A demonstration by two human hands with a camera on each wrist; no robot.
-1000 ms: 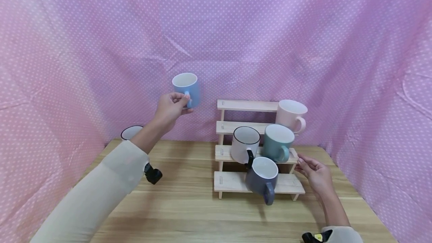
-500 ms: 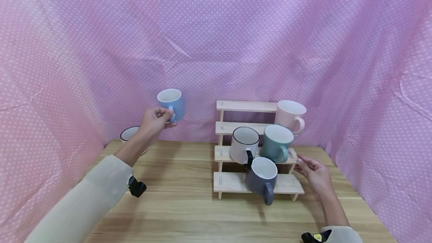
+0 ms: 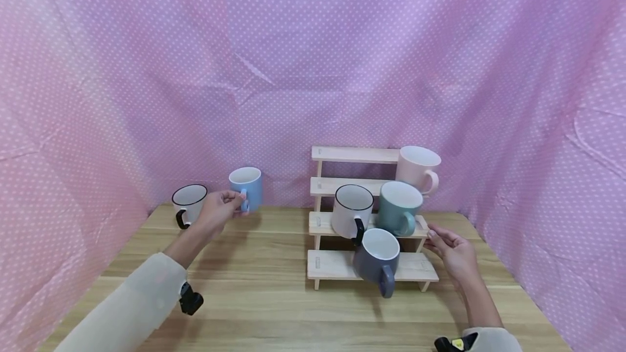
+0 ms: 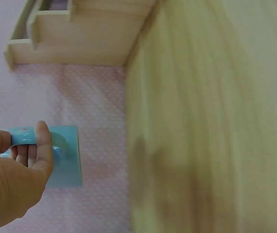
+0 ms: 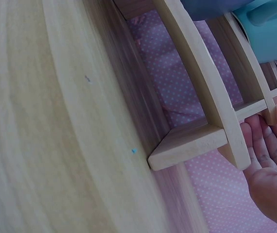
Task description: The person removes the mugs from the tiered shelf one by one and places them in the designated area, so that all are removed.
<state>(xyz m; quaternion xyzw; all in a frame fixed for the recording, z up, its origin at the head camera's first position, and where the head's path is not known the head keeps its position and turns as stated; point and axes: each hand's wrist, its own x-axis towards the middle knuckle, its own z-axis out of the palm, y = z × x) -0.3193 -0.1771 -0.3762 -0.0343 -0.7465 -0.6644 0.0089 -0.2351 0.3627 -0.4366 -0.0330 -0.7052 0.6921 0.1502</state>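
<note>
A light blue mug (image 3: 254, 192) is held upright by its handle in my left hand (image 3: 218, 212), near the back of the table. In the left wrist view, pink cloth shows between the mug's base (image 4: 73, 167) and the tabletop, and the thumb and fingers pinch the handle. My right hand (image 3: 457, 254) grips the right end of a stepped wooden rack (image 3: 335, 265) at its second step; in the right wrist view the thumb lies on the board and the fingers (image 5: 264, 148) curl beneath. A white mug (image 3: 195, 206) with black rim and handle stands left of the blue one.
On the rack stand a grey mug (image 3: 375, 259) at the bottom, a black-rimmed white mug (image 3: 348, 216) and a teal mug (image 3: 395, 213) on the second step, and a pink mug (image 3: 414, 168) higher at right. Pink dotted cloth (image 3: 293, 69) hangs behind the wooden table (image 3: 254, 308).
My left hand has lowered the blue mug from well above the table, also moving slightly left. The white mug at left has come fully into view. My right hand keeps its grip on the rack.
</note>
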